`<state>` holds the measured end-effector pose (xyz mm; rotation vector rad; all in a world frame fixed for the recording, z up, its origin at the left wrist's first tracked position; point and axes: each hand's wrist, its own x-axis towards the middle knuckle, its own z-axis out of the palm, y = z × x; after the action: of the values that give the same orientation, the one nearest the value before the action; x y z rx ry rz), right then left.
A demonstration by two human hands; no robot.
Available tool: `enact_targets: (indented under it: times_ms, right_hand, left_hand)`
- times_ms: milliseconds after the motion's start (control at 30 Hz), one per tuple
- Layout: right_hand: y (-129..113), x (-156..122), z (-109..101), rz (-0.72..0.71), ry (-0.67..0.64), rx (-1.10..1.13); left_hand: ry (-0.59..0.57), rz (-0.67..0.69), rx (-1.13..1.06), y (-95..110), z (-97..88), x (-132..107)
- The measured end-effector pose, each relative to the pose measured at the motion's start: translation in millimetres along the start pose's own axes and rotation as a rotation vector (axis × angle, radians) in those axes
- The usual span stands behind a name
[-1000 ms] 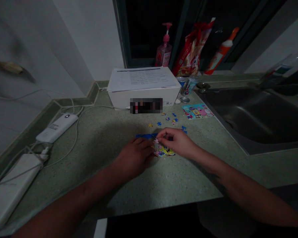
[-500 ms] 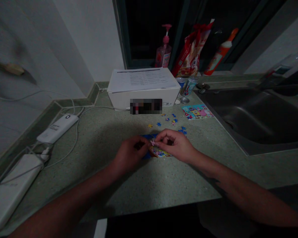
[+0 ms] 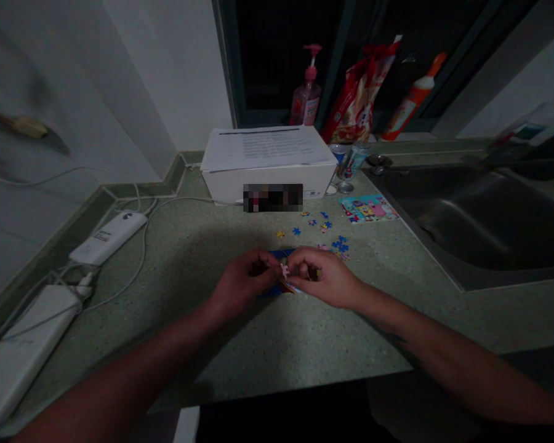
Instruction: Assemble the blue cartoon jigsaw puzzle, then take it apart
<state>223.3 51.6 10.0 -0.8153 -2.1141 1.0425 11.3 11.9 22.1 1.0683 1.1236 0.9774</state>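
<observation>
We are seeing the left hand [image 3: 244,284] and right hand [image 3: 324,278] curling nearly shut, closing in from both sides on a small pink jigsaw piece [image 3: 285,269]; we cannot tell which hand is gripping it. The piece is hovering just above a blue-edged puzzle section [image 3: 273,290] on the speckled green surface [image 3: 221,351], with loose blue pieces [image 3: 340,245] lying near the right hand.

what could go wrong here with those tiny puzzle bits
The small pink jigsaw piece between the left hand and right hand is tiny, so it could slip and get lost on the speckled countertop. The loose blue pieces lie not far from the steel sink, so a careless sweep might knock some in. The dim light and shadow could also hide dropped pieces.
</observation>
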Motion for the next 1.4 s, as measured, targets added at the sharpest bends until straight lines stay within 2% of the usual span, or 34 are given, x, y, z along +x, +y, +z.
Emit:
enact_targets:
  times_ms: [233, 533, 600, 700, 833, 933, 1167, 1400]
  right_hand:
    - [-3, 0, -6, -0.182, 0.048, -0.221]
    - [-7, -1, -7, -0.179, 0.035, -0.382]
    - [-5, -1, -9, -0.146, 0.023, -0.404]
    - [0, -1, -14, -0.041, -0.008, -0.457]
    - [7, 1, -19, 0.072, -0.073, -0.536]
    - [9, 1, -19, 0.114, -0.107, -0.585]
    - [7, 1, -17, 0.154, -0.159, -0.628]
    - [5, 2, -15, 0.165, -0.19, -0.673]
  left_hand:
    - [0.102, 0.019, 0.062, 0, -2.8, 1]
    - [0.054, 0.028, 0.181, -7, -2.0, 0]
    - [0.05, 0.08, 0.268, -8, -3.8, 1]
    - [0.054, 0.271, 0.577, -9, -7.9, 1]
    - [-0.082, 0.534, 1.037, -10, -10.8, -1]
    - [-0.173, 0.629, 1.222, -10, -9.4, -3]
    - [-0.293, 0.646, 1.326, -9, -6.1, -3]
    - [-0.307, 0.639, 1.347, -11, -6.6, -2]
